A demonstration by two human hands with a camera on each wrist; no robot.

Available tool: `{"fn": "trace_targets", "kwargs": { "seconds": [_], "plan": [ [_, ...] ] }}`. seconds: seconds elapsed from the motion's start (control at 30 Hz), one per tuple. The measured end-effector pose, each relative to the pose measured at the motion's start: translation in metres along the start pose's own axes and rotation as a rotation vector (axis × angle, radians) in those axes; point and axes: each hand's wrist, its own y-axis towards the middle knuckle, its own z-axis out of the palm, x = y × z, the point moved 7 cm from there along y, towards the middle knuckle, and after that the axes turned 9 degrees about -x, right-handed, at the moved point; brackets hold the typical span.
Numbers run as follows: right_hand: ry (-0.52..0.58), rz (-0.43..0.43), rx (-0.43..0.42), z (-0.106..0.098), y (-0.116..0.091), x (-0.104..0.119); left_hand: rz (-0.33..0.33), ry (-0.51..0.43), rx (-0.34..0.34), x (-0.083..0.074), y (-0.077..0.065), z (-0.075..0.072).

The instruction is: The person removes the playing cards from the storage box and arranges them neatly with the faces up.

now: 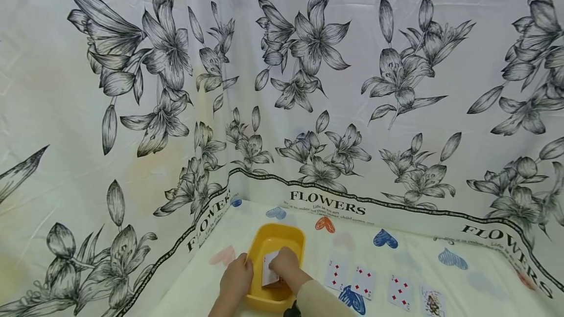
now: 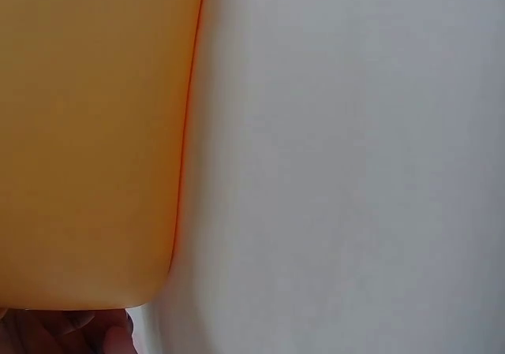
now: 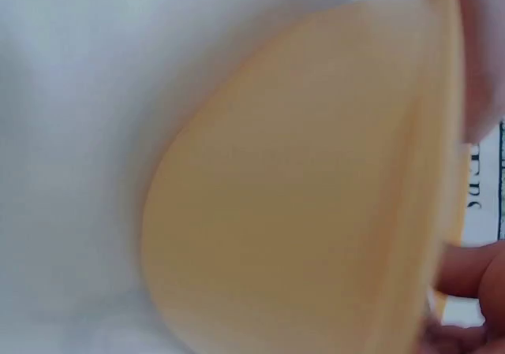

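A yellow plastic basin (image 1: pixel 253 300) stands on the cloth in the head view, its outer wall (image 3: pixel 292 188) filling much of the right wrist view. At its left rim my left hand (image 1: pixel 236 278) grips the edge; some of its fingers (image 2: pixel 71 332) show at the bottom of the left wrist view. My right hand (image 1: pixel 284 263) reaches inside the basin and pinches a playing card (image 1: pixel 270 260), its fingertips partly hidden in the head view. Below that card, more playing cards (image 1: pixel 274 283) lie in the basin, partly covered by the hand.
Right of the basin a row of face-up cards lies on the cloth: a three of diamonds (image 1: pixel 336 274), other diamond cards (image 1: pixel 363 282) (image 1: pixel 400 291) and a picture card (image 1: pixel 433 302). Flower-printed curtains (image 1: pixel 308 87) rise behind and at the left.
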Motion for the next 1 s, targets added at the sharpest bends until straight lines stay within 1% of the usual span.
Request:
{"fn": "trace_targets", "kwargs": {
  "seconds": [0.1, 0.23, 0.37, 0.5, 0.63, 0.77, 0.87, 1.0],
  "plan": [
    [0.059, 0.03, 0.044, -0.002, -0.002, 0.0, -0.015, 0.021, 0.006, 0.002, 0.0, 0.002],
    [0.119, 0.059, 0.081, -0.01, -0.003, -0.002, -0.009, 0.029, -0.005, 0.004, 0.0, 0.004],
    [0.172, 0.089, 0.113, -0.025, -0.001, -0.005, 0.008, 0.027, -0.019, 0.003, 0.001, 0.003],
    [0.255, 0.135, 0.135, -0.043, 0.002, -0.012, 0.013, 0.018, -0.017, 0.001, 0.002, 0.001],
    [0.304, 0.177, 0.124, -0.061, 0.006, -0.026, -0.002, 0.015, 0.001, 0.001, 0.004, 0.001],
    [0.315, 0.211, 0.089, -0.075, 0.01, -0.042, -0.018, 0.016, 0.02, 0.002, 0.005, 0.001],
    [0.316, 0.234, 0.066, -0.087, 0.009, -0.051, -0.011, 0.015, 0.019, 0.001, 0.004, 0.002],
    [0.33, 0.242, 0.043, -0.105, 0.004, -0.062, -0.012, 0.019, 0.024, 0.001, 0.004, 0.003]
  ]
}}
